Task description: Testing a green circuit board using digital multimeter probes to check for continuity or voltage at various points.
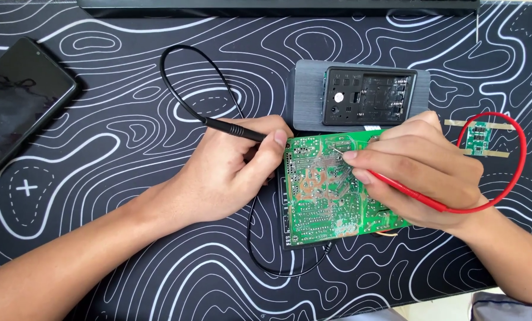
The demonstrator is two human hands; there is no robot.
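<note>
A green circuit board (pixel 325 196) lies solder side up in the middle of a black mat with white contour lines (pixel 129 107). My left hand (pixel 224 172) grips a black test probe (pixel 233 129) at the board's left edge, its black lead looping away up and left. My right hand (pixel 420 172) pinches a red test probe (pixel 403 189), its metal tip touching the board's upper middle. The red lead (pixel 518 160) curves round to the right.
A grey device with an open black battery compartment (pixel 367 95) lies just behind the board. A small green module with metal strips (pixel 477 138) sits at the right. A dark phone (pixel 16 101) rests at the left edge. A dark bar (pixel 278 7) runs along the top.
</note>
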